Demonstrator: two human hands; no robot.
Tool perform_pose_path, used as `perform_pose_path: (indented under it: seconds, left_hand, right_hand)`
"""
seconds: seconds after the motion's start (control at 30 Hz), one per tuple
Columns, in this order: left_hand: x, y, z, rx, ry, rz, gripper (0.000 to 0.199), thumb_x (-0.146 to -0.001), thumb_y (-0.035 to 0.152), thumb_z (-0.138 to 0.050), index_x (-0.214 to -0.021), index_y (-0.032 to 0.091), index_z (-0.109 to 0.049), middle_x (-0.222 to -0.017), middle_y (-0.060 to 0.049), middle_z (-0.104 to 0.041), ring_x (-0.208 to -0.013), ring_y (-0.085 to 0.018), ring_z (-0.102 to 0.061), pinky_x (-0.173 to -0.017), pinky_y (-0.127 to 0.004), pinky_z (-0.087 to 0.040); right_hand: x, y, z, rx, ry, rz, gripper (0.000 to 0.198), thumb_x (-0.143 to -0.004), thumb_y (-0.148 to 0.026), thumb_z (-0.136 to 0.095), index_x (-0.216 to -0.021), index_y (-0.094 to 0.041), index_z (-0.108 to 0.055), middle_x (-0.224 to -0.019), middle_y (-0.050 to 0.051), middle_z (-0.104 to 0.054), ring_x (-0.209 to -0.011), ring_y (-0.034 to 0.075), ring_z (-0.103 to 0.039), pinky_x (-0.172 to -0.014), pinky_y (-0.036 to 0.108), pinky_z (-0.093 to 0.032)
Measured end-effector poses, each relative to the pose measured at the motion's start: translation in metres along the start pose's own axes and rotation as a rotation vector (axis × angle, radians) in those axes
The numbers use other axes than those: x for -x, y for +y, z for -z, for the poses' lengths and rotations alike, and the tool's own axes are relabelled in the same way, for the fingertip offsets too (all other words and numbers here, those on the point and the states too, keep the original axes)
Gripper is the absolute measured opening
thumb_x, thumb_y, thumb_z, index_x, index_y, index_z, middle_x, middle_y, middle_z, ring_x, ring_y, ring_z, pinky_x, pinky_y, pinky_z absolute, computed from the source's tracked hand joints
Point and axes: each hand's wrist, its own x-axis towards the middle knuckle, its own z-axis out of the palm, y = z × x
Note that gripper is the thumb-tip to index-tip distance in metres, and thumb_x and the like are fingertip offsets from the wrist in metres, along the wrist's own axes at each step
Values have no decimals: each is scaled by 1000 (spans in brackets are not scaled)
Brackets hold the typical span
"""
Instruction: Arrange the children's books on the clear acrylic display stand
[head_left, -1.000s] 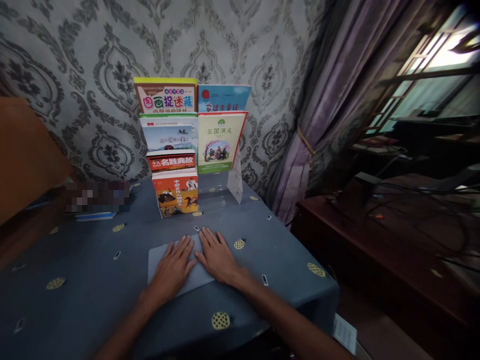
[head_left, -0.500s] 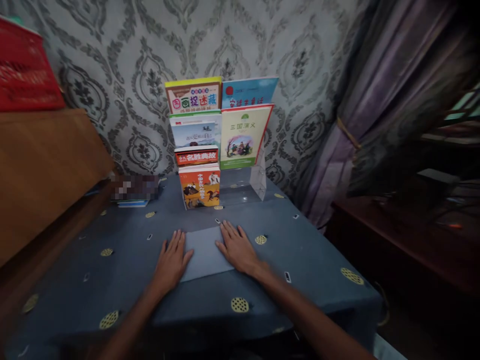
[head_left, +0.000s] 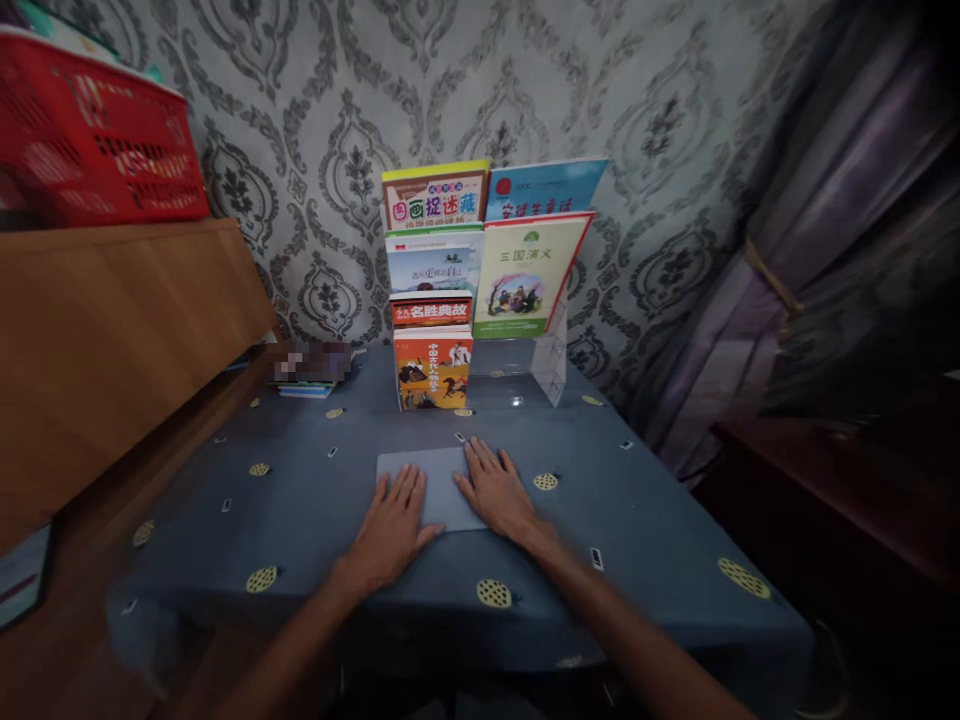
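A flat, pale blue-grey rectangle (head_left: 442,478), which looks like a folded cloth, lies on the table in front of me. My left hand (head_left: 396,520) rests flat over its lower left part, fingers stretched out and thumb apart. On its right edge lies my right hand (head_left: 496,487), also flat with the fingers spread. Neither hand grips anything. Beyond them stands a clear acrylic rack (head_left: 551,365). In its left column are several books, with an orange book (head_left: 433,372) lowest. A pale green book (head_left: 531,277) and a blue book (head_left: 546,187) fill the upper right.
The table wears a blue tablecloth (head_left: 315,520) with pineapple prints. At the back left lies a small stack of books (head_left: 306,388), partly blurred out. A red basket (head_left: 105,140) sits on a wooden cabinet (head_left: 127,340) to the left. Dark furniture (head_left: 810,500) and a curtain (head_left: 742,300) are at right.
My view has turned left, so the scene sits further right. My left hand has shifted from the cloth's left edge onto its lower left part, uncovering the far left corner.
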Motion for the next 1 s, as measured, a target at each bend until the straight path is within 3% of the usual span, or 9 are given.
perform_pose_path:
  seconds: [0.3,0.5,0.63,0.8,1.0]
  left_hand:
    - [-29,23,12,-8,-13,-188,73,-94,57,-53,-142,2,-47,-143,-25,-55,-139,-32,-49,-114,-45,-42]
    - [-23,37,20,-169,-52,-288,46,-103,28,-45,-141,3,-48,-135,-30,-59,-131,-35,-57,-102,-50,-51]
    - [-20,44,18,-245,-102,-326,40,-99,8,-40,-137,3,-52,-132,-32,-60,-124,-37,-62,-97,-51,-54]
    - [-21,41,21,-251,-84,-381,39,-97,5,-41,-134,3,-52,-127,-30,-63,-117,-33,-66,-93,-46,-55]
    - [-30,33,43,-254,-152,-409,28,-100,10,-37,-118,12,-58,-103,-15,-69,-96,-26,-69,-75,-34,-57]
  right_hand:
    - [1,-3,1,3,-13,10,61,-102,-38,-31,-152,-4,-39,-159,22,-35,-150,30,-31,-120,55,-25]
    - [3,-6,7,-22,-41,0,60,-102,-36,-34,-153,-5,-36,-162,19,-30,-152,31,-25,-121,55,-23]
    - [8,-4,11,-58,-67,9,60,-102,-36,-35,-154,-5,-36,-162,18,-29,-153,30,-25,-121,55,-23]
    - [33,3,16,-131,-50,42,56,-105,-39,-29,-150,-10,-44,-159,16,-39,-151,26,-31,-122,51,-24]
    - [67,16,22,-376,29,71,47,-104,-46,-39,-134,-20,-61,-143,13,-60,-143,27,-45,-120,53,-29]
